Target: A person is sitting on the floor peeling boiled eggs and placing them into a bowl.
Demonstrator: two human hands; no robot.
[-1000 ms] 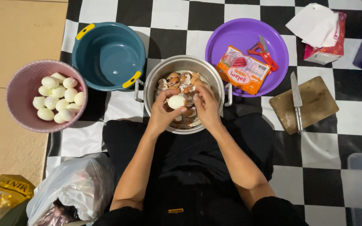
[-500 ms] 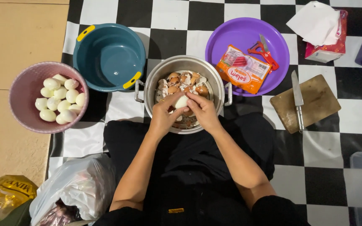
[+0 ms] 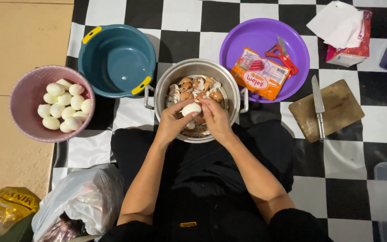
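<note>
Both my hands meet over a metal steamer pot [image 3: 231, 85] that holds several brown eggshell pieces [image 3: 193, 86]. My left hand [image 3: 172, 120] cups a white boiled egg [image 3: 191, 108] from the left. My right hand [image 3: 217, 118] pinches at the same egg from the right, fingertips on its top. To the far left, a pink basket [image 3: 25, 121] holds several peeled white eggs [image 3: 63, 105].
An empty teal basin [image 3: 117, 58] with yellow handles sits behind the basket. A purple plate [image 3: 265, 31] carries an orange packet [image 3: 260, 79] and a red peeler [image 3: 283, 56]. A knife [image 3: 319, 105] lies on a wooden board [image 3: 341, 110]. Plastic bags [image 3: 79, 201] lie at lower left.
The egg has been turned between my hands and my right fingers have shifted on it. Both hands stay over the pot.
</note>
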